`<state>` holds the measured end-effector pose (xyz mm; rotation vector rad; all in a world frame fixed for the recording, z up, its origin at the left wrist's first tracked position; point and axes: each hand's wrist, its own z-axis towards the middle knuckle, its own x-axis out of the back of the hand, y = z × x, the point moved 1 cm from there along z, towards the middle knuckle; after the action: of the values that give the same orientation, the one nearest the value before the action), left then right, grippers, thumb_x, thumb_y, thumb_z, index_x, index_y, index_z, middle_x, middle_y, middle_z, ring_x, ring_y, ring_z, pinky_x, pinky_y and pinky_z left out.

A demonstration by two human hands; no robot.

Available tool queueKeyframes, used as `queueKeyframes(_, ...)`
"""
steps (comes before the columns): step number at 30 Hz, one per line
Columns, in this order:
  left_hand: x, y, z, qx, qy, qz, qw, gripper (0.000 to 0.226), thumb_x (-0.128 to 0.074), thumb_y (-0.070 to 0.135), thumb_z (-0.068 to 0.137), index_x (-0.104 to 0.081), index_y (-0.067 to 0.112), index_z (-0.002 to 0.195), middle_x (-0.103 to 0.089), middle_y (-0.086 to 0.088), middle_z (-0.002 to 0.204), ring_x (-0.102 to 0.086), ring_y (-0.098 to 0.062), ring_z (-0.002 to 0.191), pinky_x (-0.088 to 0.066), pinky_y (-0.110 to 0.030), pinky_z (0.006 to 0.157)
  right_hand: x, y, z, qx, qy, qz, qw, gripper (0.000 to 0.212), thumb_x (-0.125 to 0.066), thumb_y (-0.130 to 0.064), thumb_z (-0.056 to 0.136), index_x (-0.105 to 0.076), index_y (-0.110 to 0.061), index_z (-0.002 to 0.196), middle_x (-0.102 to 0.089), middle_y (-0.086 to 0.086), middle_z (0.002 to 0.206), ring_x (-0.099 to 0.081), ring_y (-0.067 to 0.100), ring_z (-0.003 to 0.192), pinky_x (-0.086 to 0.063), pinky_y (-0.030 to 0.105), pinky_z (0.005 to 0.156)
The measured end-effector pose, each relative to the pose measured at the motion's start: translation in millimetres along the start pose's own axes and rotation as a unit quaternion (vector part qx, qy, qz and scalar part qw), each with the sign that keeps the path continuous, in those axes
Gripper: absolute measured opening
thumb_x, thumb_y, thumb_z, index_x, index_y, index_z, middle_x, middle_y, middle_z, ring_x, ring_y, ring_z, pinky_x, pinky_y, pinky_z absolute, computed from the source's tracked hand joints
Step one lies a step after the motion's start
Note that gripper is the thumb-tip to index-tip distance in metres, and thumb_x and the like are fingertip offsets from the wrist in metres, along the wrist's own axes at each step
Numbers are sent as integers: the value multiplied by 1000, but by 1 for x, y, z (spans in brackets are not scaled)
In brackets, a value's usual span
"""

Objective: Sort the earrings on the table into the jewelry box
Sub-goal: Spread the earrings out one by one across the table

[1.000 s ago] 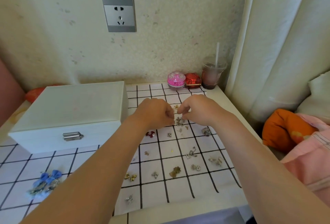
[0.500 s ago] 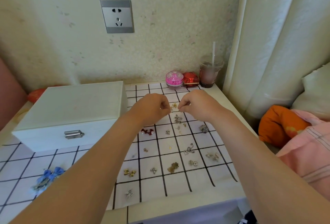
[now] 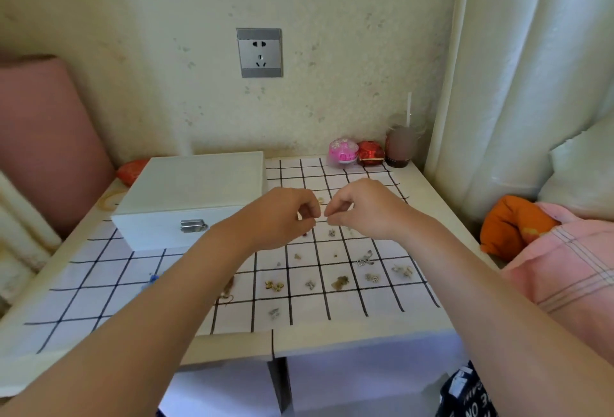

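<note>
The desk (image 3: pixel 428 190) carries a white cloth (image 3: pixel 99 270) printed with a black grid of squares. The jewelry box (image 3: pixel 192 190) is a white, matte, rectangular case with a flat lid, closed, and one silver metal clasp (image 3: pixel 193 225) on its near face. It stands at the far left of the cloth.

The earrings (image 3: pixel 339 282) are small metal pieces, gold-toned and silver-toned, irregular in shape, lying loose on the right half of the cloth, mostly one cluster per square. About a dozen clusters show; an exact count is not possible at this sharpness. One blue item (image 3: pixel 152 279) lies partly hidden beside the left forearm.

Along the far right edge stand three items in a row: one pink round container (image 3: pixel 343 151), one red glossy container (image 3: pixel 370 152), and one translucent plastic cup (image 3: pixel 401 147) with a straw. One grey wall socket (image 3: pixel 259 52) is set in the speckled wall above.

Both forearms extend from the near edge toward the centre of the cloth. The left hand (image 3: pixel 282 217) is curled, knuckles up, thumb and forefinger pinched together. The right hand (image 3: pixel 362 208) is curled likewise, fingertips pinched and pointing left. The two pinches almost meet above the far part of the cloth, right of the box. Whether either pinch holds an earring cannot be told; the fingertips are blurred.
</note>
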<state>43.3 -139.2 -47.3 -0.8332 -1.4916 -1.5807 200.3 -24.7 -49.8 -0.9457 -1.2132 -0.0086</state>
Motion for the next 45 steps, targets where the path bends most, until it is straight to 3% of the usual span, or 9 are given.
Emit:
queueKeyframes(6, 12, -8, -53, 31, -5, 7, 999, 5, -72, 28, 87, -70, 32, 89, -67, 17, 83, -61, 1, 77, -50, -17, 72, -16, -30, -19, 32, -52, 14, 998, 5, -79, -24, 84, -79, -29, 86, -72, -17, 86, -64, -7, 77, -49, 17, 72)
queueKeyframes(9, 10, -15, -75, 41, -37, 13, 998, 3, -75, 31, 85, -75, 31, 88, -69, 18, 83, -63, 2, 78, -53, -20, 75, -23, -40, -29, 31, -82, 16, 996, 9, -77, -19, 86, -79, -20, 95, -72, -11, 95, -59, -12, 59, -40, 7, 53)
queueKeyframes(11, 9, -18, -86, 45, -49, 21, 998, 2, -75, 36, 83, -75, 36, 85, -68, 20, 85, -64, -1, 78, -55, -25, 73, -28, -44, -34, 31, -98, -1, 995, 12, -78, -19, 86, -78, -23, 97, -72, -10, 95, -63, -7, 68, -42, 9, 59)
queueKeyframes(16, 1, -19, -105, 18, -67, 91, 993, 6, -71, 38, 86, -73, 37, 91, -67, 25, 86, -55, 13, 75, -41, -11, 63, -36, -50, -45, 28, -150, -37, 988, 19, -78, -18, 84, -74, -31, 97, -72, -17, 88, -67, 2, 85, -57, 30, 81)
queueKeyframes(26, -14, -17, -108, -14, -87, 130, 988, 10, -62, 38, 86, -66, 37, 96, -64, 24, 84, -55, 5, 78, -42, -13, 66, -52, -43, -52, 27, -223, -83, 971, 27, -78, -10, 82, -74, -30, 99, -74, -16, 87, -67, -3, 83, -51, 21, 74)
queueKeyframes(30, -9, -18, -104, 5, -79, 122, 989, 18, -58, 36, 87, -66, 38, 103, -65, 25, 91, -58, 3, 86, -49, -20, 75, -55, -41, -53, 27, -227, -87, 970, 28, -77, -9, 82, -75, -29, 102, -75, -15, 88, -67, -4, 83, -53, 23, 79)
queueKeyframes(34, -10, -13, -96, -1, -55, 119, 991, 16, -57, 34, 89, -65, 39, 102, -62, 25, 91, -52, 7, 77, -37, -11, 64, -50, -42, -54, 39, -219, -97, 970, 31, -71, -5, 85, -76, -31, 102, -75, -17, 88, -66, -3, 86, -55, 27, 82)
queueKeyframes(39, -17, -4, -88, -15, -85, 102, 991, 19, -63, 38, 87, -67, 39, 106, -60, 23, 95, -49, 10, 79, -40, -12, 70, -26, -36, -52, 30, -152, -83, 984, 32, -70, -6, 87, -75, -37, 93, -72, -22, 87, -65, -3, 75, -53, 22, 66)
queueKeyframes(45, -23, -1, -85, -18, -146, 146, 978, 14, -64, 33, 84, -72, 35, 95, -65, 19, 94, -56, 1, 87, -49, -22, 77, -17, -19, -50, 8, -137, -88, 987, 26, -70, -12, 87, -74, -37, 87, -71, -20, 84, -68, 5, 95, -57, 34, 84)
